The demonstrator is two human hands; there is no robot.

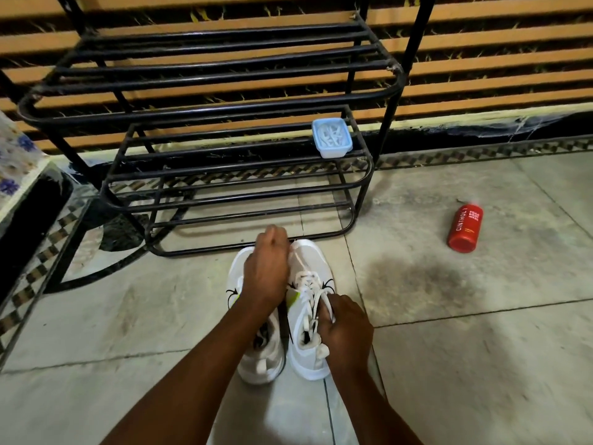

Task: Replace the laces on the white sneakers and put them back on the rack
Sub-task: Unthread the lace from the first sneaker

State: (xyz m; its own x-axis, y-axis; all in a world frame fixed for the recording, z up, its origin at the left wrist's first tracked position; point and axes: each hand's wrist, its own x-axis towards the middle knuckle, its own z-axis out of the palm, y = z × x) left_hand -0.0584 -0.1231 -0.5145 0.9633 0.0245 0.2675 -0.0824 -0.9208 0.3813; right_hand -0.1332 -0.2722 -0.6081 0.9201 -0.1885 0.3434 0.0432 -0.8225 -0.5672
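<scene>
Pinched in right hand (pixel 345 329): laces (pixel 309 284) near the collar of the right sneaker (pixel 308 358), on the floor. Curled over its toe: left hand (pixel 266 268), contents not discernible. Long axis heel-near, toe toward the rack (pixel 205 106) just beyond; lace ends nearer right hand.

Left hand (pixel 266 271) sprawls right across the left sneaker (pixel 238 279), hiding its toe and all its lacing. The fingers curl under, and what they pinch, if anything, can't be seen. Right hand (pixel 345 329) covers the collar of the right sneaker (pixel 308 261), fingertips buried among the laces (pixel 313 293). Both forearms run off the bottom edge. The rack (pixel 415 33) loses its uprights at the top. White bits in the blue tub (pixel 332 138) are too blurred to name. The red bottle (pixel 465 228) carries small print that's unreadable. Patterned cloth (pixel 16 149) is cut by the left edge.
</scene>
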